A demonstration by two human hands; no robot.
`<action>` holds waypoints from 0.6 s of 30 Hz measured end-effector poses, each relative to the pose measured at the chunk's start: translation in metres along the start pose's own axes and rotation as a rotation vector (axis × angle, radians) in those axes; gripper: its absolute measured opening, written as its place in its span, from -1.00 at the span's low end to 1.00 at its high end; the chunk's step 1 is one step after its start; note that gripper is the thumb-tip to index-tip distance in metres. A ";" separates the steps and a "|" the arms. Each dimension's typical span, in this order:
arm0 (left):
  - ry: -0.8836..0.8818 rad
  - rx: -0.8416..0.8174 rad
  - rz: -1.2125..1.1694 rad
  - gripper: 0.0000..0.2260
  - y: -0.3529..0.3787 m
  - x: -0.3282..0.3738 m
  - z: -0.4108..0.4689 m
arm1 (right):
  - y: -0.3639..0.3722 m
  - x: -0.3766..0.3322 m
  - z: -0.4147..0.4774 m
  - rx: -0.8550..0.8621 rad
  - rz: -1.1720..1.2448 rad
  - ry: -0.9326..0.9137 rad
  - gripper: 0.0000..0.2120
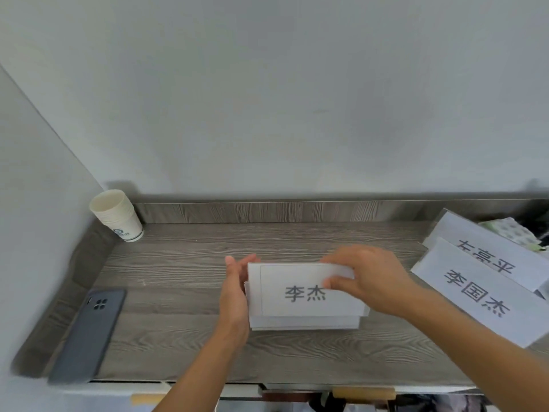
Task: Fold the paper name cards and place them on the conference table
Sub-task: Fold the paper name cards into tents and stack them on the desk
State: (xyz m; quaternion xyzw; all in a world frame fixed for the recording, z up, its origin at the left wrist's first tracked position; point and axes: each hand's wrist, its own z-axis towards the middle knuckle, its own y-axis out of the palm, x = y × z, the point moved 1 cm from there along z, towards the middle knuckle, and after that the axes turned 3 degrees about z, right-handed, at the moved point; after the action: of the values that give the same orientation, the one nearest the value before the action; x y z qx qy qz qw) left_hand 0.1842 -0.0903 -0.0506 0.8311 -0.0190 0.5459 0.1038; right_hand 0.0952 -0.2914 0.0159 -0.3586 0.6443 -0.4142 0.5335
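Paper name card sits at the centre of the frame on the grey wood-grain table, its printed panel facing the camera and further white layers showing below and at its left edge. The left hand lies flat and open against the card's left edge, fingers straight, squaring the layers. The right hand pinches the upper right corner, thumb on the front panel and fingers curled over the top edge.

Judging from this, the step in hand is folding this card into its standing shape. To do it well, the left palm should keep the edges flush while the right hand draws along the top edge to set a crisp crease; thin paper skews easily, so the corners want to line up before pressure goes on. The printed name should stay on the outside.

Two finished cards lie overlapping at the right of the frame, so some of the task looks done. A stack of paper cups stands at the upper left of the table, and a phone lies at the lower left, both well apart from the work.
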 end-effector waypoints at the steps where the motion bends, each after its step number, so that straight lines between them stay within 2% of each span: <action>1: 0.013 -0.010 0.025 -0.40 0.002 -0.001 0.001 | 0.006 0.001 0.001 -0.005 -0.001 -0.006 -0.62; 5: 0.103 -0.016 0.173 -0.61 0.006 -0.007 0.002 | 0.028 0.000 0.001 -0.007 -0.040 -0.056 -0.61; 9: 0.154 0.015 0.218 -0.82 0.011 -0.008 0.003 | 0.037 0.004 0.001 0.023 -0.056 -0.081 -0.57; 12: 0.142 0.017 0.235 -0.84 0.019 -0.009 0.007 | 0.027 0.013 -0.005 0.051 0.134 -0.033 -0.49; 13: 0.133 0.003 0.246 -0.83 0.023 -0.010 0.009 | 0.020 0.020 -0.010 0.119 0.228 0.016 -0.49; 15: 0.118 -0.036 0.262 -0.81 0.034 -0.009 0.010 | 0.007 0.047 -0.021 0.375 0.290 0.124 -0.57; 17: 0.122 -0.062 0.270 -0.81 0.046 -0.009 0.009 | -0.005 0.084 -0.034 0.584 0.207 0.291 -0.63; 18: 0.125 -0.071 0.270 -0.81 0.051 -0.009 0.010 | -0.010 0.103 -0.041 0.627 0.146 0.391 -0.63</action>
State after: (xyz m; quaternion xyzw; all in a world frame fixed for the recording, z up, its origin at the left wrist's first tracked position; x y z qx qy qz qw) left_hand 0.1820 -0.1430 -0.0552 0.7811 -0.1436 0.6047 0.0598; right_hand 0.0373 -0.3827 -0.0116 -0.0450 0.5998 -0.6129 0.5124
